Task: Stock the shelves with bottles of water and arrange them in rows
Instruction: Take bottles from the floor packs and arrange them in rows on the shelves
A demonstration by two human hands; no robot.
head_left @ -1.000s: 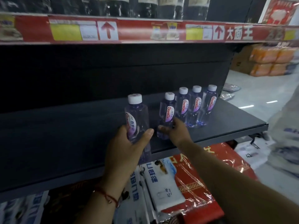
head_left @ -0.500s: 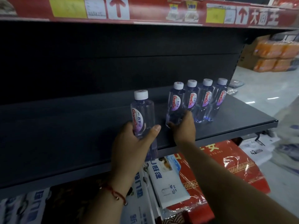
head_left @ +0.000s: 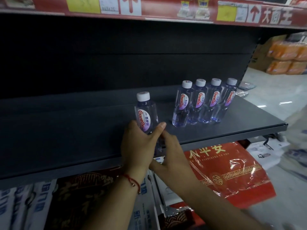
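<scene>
Left hand (head_left: 138,145) fingers wrap an upright bottle (head_left: 146,113); right hand (head_left: 172,151) touches its base.

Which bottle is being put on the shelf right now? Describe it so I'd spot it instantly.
Find the dark shelf under the red price strip. Four water bottles stand in a row near its right end. The held bottle is left of them, apart, nearer the front edge, gripped by the left hand.
</scene>
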